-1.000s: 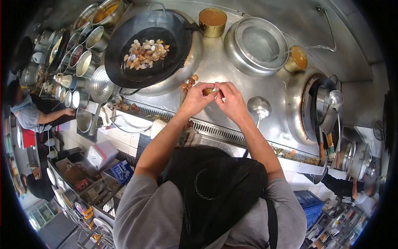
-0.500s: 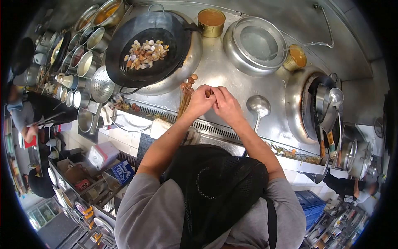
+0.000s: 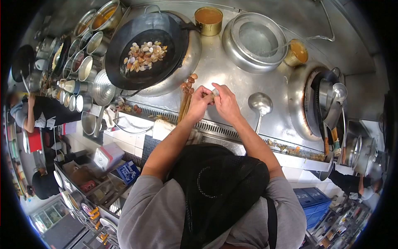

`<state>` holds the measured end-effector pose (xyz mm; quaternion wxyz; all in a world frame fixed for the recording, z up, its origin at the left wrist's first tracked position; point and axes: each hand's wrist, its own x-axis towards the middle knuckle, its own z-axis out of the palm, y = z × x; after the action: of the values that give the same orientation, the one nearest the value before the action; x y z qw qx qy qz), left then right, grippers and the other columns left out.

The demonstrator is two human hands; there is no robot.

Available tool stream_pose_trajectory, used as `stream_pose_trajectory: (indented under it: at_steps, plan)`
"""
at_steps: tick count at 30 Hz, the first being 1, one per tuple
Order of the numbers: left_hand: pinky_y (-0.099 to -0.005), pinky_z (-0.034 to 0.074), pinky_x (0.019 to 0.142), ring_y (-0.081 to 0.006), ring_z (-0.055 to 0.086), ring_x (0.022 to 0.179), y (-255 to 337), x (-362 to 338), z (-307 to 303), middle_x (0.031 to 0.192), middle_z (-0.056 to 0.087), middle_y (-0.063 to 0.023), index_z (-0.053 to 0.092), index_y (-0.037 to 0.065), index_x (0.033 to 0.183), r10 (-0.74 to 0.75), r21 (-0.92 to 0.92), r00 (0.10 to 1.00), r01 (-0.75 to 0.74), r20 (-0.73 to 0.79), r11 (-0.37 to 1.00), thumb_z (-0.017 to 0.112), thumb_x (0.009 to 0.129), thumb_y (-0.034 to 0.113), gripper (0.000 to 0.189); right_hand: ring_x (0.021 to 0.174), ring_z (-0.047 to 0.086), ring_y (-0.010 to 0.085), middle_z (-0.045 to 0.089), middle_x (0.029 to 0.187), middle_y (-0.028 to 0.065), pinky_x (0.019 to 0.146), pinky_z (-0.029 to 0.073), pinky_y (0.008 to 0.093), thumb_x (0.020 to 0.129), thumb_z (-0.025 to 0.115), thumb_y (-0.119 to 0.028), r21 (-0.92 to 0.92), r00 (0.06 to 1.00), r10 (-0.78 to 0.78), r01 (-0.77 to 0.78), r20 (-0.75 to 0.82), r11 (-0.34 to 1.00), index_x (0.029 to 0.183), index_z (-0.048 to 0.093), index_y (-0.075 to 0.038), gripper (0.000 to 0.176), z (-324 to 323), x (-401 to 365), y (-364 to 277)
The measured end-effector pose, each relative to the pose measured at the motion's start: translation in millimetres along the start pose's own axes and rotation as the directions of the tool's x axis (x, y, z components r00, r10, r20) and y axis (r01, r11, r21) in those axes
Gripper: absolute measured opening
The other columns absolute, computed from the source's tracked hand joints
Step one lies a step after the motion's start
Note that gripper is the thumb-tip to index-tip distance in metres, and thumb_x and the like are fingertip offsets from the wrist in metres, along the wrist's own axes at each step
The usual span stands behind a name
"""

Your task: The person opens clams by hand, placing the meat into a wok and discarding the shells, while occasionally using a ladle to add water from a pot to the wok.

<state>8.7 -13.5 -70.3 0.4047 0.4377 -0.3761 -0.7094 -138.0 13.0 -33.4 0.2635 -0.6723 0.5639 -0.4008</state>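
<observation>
My left hand [image 3: 200,103] and my right hand [image 3: 226,103] meet above the steel counter [image 3: 224,54]. Between their fingertips is a small pale, brownish thing [image 3: 214,94], too small to name. Both hands are closed at the fingertips, with the right index finger raised over it. Just left of my left hand lies a bundle of long thin stems with round brown caps [image 3: 187,89], like mushrooms. Clams in shells [image 3: 146,56] lie in the black wok [image 3: 118,70] at the upper left. A steel ladle [image 3: 260,103] rests right of my right hand.
Behind stand an open can [image 3: 208,27], a pot of liquid [image 3: 230,50] and a second can [image 3: 297,56]. A burner ring [image 3: 293,103] with pans is right. A strainer [image 3: 103,87] and seasoning containers [image 3: 86,68] fill the left. Other people are at both sides.
My hands have drawn slightly apart, and the small thing between them now shows. The right index finger has lifted. At the far left, another person's arm has risen.
</observation>
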Motion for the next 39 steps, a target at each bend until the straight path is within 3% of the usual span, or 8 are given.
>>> stream_pose_trajectory:
  at_steps: [5, 7, 10, 21, 26, 28, 29, 39]
  plan:
    - [-0.0247, 0.049, 0.068, -0.0097, 0.056, 0.075, 26, -19, 20, 0.090, 0.059, -0.0043, 0.059, 0.004, 0.106, 0.183, -0.036, 0.980, -0.187, -0.083, 0.982, 0.062, 0.085, -0.004, 0.022, 0.078, 0.065, 0.0286, 0.064, 0.095, 0.0181, 0.074, 0.052, 0.0371, 0.085, 0.054, 0.002, 0.069, 0.998, 0.066, -0.065, -0.016, 0.995, 0.129, 0.062, -0.002, 0.045, -6, 3, 13]
    - [-0.0275, 0.051, 0.078, -0.0130, 0.059, 0.086, 31, -17, 5, 0.099, 0.059, -0.0044, 0.057, 0.003, 0.122, 0.168, 0.362, 0.969, -0.224, 0.180, 0.905, 0.053, 0.085, -0.011, 0.040, 0.077, 0.065, 0.0241, 0.064, 0.095, 0.0156, 0.072, 0.053, 0.0342, 0.087, 0.054, 0.001, 0.104, 0.997, 0.079, -0.078, -0.009, 0.992, 0.132, 0.061, -0.002, 0.045, -10, 2, 12]
    - [-0.0259, 0.051, 0.082, -0.0117, 0.061, 0.093, 39, -11, -5, 0.109, 0.062, -0.0055, 0.057, 0.003, 0.130, 0.045, 0.405, 0.949, -0.175, 0.312, 0.898, 0.054, 0.085, -0.010, 0.047, 0.079, 0.067, 0.0201, 0.066, 0.097, 0.0140, 0.071, 0.054, 0.0327, 0.092, 0.054, -0.001, 0.285, 0.973, 0.225, -0.232, 0.057, 0.930, 0.135, 0.058, -0.003, 0.044, -18, 5, 1]
    - [-0.0328, 0.052, 0.101, -0.0190, 0.061, 0.114, 83, -33, 29, 0.119, 0.062, -0.0090, 0.058, -0.002, 0.130, 0.165, 0.147, 0.948, -0.211, 0.273, 0.966, 0.050, 0.086, -0.013, 0.046, 0.090, 0.064, 0.0185, 0.061, 0.115, 0.0152, 0.070, 0.055, 0.0309, 0.096, 0.061, -0.010, 0.335, 0.963, 0.240, -0.187, -0.124, 0.923, 0.140, 0.054, -0.006, 0.045, -60, -6, -12]
    - [-0.0352, 0.051, 0.089, -0.0247, 0.063, 0.102, 226, -100, 81, 0.113, 0.064, -0.0163, 0.065, -0.001, 0.119, 0.507, 0.279, 0.578, -0.789, 0.639, 0.547, 0.049, 0.075, -0.013, 0.049, 0.105, 0.058, 0.0405, 0.056, 0.121, 0.0257, 0.089, 0.050, 0.0486, 0.093, 0.064, -0.015, -0.360, 0.854, 0.229, -0.421, -0.467, 0.833, 0.134, 0.054, 0.000, 0.045, -98, -100, 91]
    - [-0.0349, 0.060, 0.066, -0.0280, 0.069, 0.084, 243, -119, 102, 0.110, 0.063, -0.0218, 0.068, 0.002, 0.104, 0.682, -0.052, 0.440, -0.818, 0.584, 0.573, 0.063, 0.088, 0.002, 0.017, 0.107, 0.055, 0.0478, 0.053, 0.121, 0.0330, 0.094, 0.046, 0.0532, 0.091, 0.068, -0.022, -0.522, 0.845, 0.283, -0.509, -0.453, 0.685, 0.139, 0.048, 0.002, 0.058, -85, -165, 133]
    - [-0.0317, 0.060, 0.055, -0.0256, 0.069, 0.069, 239, -122, 129, 0.102, 0.066, -0.0206, 0.068, 0.004, 0.097, 0.841, -0.257, 0.381, -0.831, 0.384, 0.493, 0.067, 0.094, 0.014, 0.011, 0.108, 0.055, 0.0504, 0.051, 0.121, 0.0366, 0.093, 0.047, 0.0528, 0.089, 0.070, -0.028, -0.519, 0.848, 0.338, -0.520, -0.408, 0.679, 0.142, 0.044, 0.002, 0.067, -78, -195, 145]
    - [-0.0248, 0.063, 0.071, -0.0197, 0.072, 0.081, 272, -108, 155, 0.096, 0.069, -0.0181, 0.075, -0.003, 0.089, 0.870, -0.375, 0.203, -0.841, 0.449, 0.390, 0.083, 0.073, 0.005, 0.020, 0.080, 0.066, 0.0444, 0.066, 0.090, 0.0309, 0.073, 0.050, 0.0512, 0.099, 0.057, -0.026, -0.039, 0.554, 0.683, -0.789, -0.477, 0.613, 0.132, 0.051, 0.008, 0.048, -44, -194, 106]
